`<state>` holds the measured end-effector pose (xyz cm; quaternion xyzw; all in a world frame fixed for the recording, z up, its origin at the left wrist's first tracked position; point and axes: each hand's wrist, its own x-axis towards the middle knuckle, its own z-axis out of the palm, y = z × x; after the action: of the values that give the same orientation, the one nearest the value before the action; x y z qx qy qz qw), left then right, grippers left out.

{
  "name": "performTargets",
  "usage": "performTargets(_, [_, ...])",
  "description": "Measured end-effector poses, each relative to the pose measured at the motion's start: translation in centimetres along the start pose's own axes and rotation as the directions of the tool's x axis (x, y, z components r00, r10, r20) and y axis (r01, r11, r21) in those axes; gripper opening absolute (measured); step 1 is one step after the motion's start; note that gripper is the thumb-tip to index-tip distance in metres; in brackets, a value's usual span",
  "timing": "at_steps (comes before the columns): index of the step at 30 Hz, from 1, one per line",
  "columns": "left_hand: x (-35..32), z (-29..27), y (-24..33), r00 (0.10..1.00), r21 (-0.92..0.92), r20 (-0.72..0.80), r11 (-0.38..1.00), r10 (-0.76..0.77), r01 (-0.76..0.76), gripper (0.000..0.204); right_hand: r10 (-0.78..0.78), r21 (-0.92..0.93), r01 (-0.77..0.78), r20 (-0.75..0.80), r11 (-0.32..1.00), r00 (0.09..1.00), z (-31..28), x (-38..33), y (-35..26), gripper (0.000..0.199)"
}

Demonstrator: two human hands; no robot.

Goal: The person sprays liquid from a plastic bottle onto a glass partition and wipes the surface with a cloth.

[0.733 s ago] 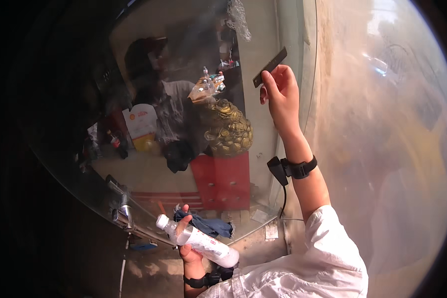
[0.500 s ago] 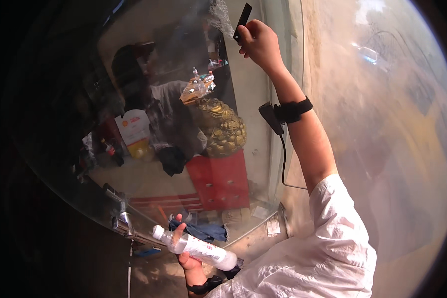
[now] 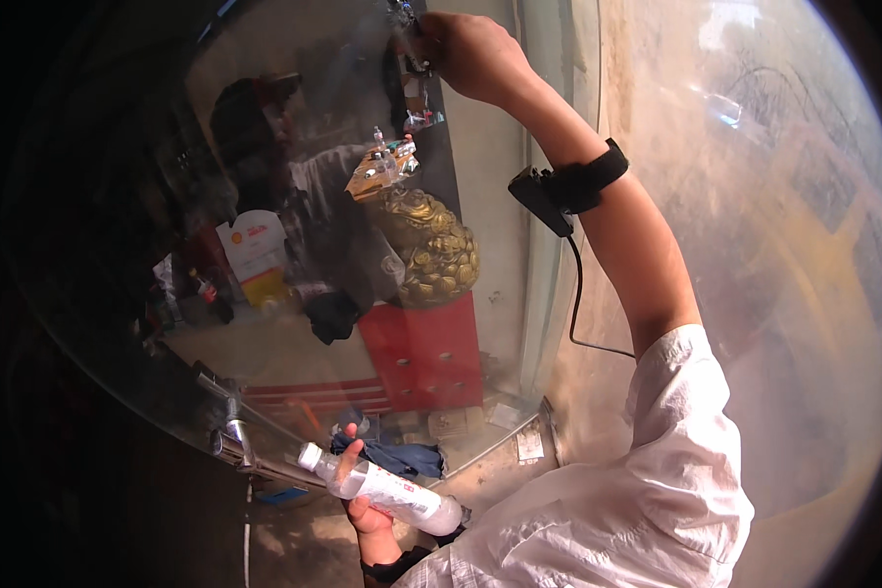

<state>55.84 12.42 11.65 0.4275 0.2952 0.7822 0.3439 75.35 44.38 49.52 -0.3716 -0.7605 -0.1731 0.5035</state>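
My left hand is closed around a clear plastic bottle with a white cap and a white printed label. The bottle lies tilted, cap toward the upper left. A dark blue cloth hangs against the fingers of this hand; whether they grip it I cannot tell. My right arm is stretched up and forward, and my right hand is closed near the upper part of a glass pane. A flat black strip shows only dimly at its fingertips, mostly hidden.
A metal door handle sticks out at the lower left. Through the glass show a gold figure, a red cabinet, a white-and-yellow container and a small table with bottles. A pale wall stands on the right.
My right hand has moved up and left across the glass, its wrist bent, and the black strip has turned mostly out of sight. The wet smear has left view. My left hand keeps the bottle.
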Motion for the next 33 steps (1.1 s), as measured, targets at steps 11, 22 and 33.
performTargets(11, [-0.2, -0.2, -0.7, 0.997, -0.014, 0.021, 0.997, -0.077, 0.078, 0.08, 0.063, -0.029, -0.064, -0.045, 0.998, 0.997, -2.3, 0.8, 2.7, 0.02])
performTargets(22, [-0.5, 0.2, -1.4, 0.994, -0.058, 0.006, 0.992, -0.111, 0.111, 0.083, -0.047, -0.064, 0.046, -0.008, 0.997, 0.999, -0.7, 1.3, 1.7, 0.019])
performTargets(33, [-0.6, 0.0, -1.3, 0.97, -0.201, -0.038, 0.953, -0.241, 0.228, 0.087, -0.16, 0.123, 0.156, 0.021, 0.98, 0.987, -0.5, 1.7, -2.5, 0.019])
